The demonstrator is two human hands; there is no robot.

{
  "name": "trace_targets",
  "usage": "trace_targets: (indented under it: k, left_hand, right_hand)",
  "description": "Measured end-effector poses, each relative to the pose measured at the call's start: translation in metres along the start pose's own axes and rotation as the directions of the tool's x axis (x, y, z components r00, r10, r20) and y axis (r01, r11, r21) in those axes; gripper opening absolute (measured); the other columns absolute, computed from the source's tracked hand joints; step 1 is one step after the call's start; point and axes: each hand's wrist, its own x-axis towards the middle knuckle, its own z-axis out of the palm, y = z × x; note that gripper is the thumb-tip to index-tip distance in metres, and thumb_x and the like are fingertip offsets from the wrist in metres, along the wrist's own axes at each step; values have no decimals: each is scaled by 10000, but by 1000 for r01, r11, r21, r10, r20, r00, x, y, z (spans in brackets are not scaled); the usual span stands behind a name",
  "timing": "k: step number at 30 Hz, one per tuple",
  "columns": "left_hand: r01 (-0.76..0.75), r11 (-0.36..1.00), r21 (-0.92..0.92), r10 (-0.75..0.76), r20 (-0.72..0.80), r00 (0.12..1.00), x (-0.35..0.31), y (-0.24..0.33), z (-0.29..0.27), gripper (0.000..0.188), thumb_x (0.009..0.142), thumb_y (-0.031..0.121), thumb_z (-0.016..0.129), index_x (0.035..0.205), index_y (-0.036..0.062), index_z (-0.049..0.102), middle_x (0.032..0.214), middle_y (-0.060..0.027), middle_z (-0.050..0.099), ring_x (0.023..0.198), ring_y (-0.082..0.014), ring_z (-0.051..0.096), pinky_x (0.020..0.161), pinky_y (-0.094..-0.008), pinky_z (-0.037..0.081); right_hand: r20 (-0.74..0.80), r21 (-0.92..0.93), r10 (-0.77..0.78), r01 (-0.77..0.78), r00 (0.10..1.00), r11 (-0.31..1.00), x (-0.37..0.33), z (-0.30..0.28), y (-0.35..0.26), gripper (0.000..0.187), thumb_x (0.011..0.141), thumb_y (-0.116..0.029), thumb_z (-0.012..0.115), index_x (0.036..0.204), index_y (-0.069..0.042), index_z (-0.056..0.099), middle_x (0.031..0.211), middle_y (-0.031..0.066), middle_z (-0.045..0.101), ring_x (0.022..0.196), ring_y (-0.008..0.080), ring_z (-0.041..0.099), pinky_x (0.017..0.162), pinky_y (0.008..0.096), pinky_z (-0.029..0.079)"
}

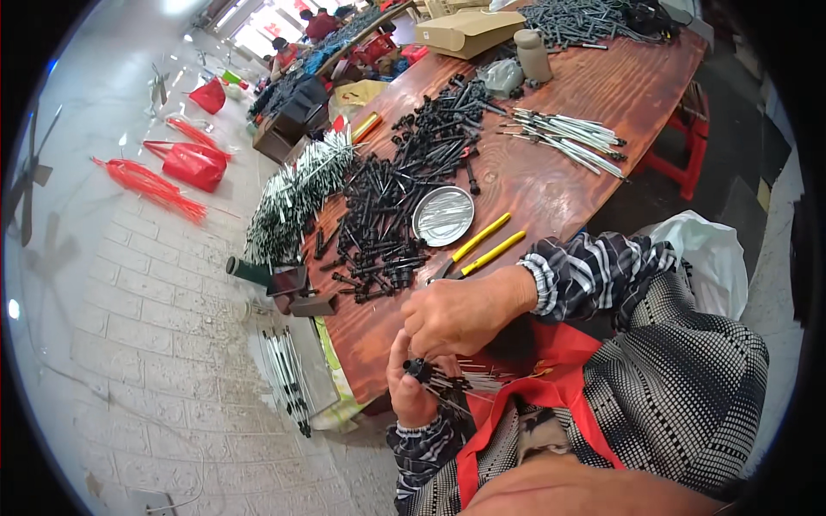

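My left hand is closed around a black round plastic part, just beyond the table's near corner. A bunch of thin white and black rods extends from beside that part toward my lap; whether they join it I cannot tell. Directly above, my right hand is closed with its fingertips together by the left fingers, and whatever they pinch is hidden. Yellow-handled pliers lie on the table past my right hand. Beside them rests a round metal dish of fine silvery pins or wires.
Piles of black plastic parts and white-and-black rods cover the wooden table's left side. More rods lie to the right. A cardboard box and a beige bottle stand farther back. Other people sit in the distance.
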Motion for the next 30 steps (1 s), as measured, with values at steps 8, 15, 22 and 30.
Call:
trace_targets:
  k: [8,15,22,30]
  left_hand:
    - [-5,982,190,12,-35,999,5,-2,8,764,882,488,567,1384,-9,275,662,-150,558,568,-258,538,582,-371,459]
    - [3,984,176,-10,39,999,-1,-5,8,786,890,492,557,1418,1,243,654,-153,557,571,-266,529,587,-384,448]
    - [-28,993,114,35,-62,997,-3,-5,15,847,844,437,667,1426,-30,267,736,-165,600,614,-256,581,601,-357,493]
    - [-97,983,156,103,-32,994,15,-11,-1,846,864,487,628,1425,-38,274,671,-157,582,577,-239,555,566,-337,478]
  right_hand:
    - [-23,-74,-76,74,997,994,-5,-5,2,155,709,-183,655,720,-53,573,779,88,597,729,291,572,664,384,479]
    - [103,-127,-138,151,985,980,-2,-14,-4,183,706,-199,670,783,-48,602,821,95,617,772,299,610,674,383,497]
    - [25,-1,-3,3,1000,1000,-23,-8,6,123,734,-154,642,780,-50,595,822,100,603,757,297,599,664,396,483]
    - [131,-555,774,-601,619,575,-113,-36,77,244,710,-238,715,882,-69,672,910,117,620,845,328,600,718,423,500]
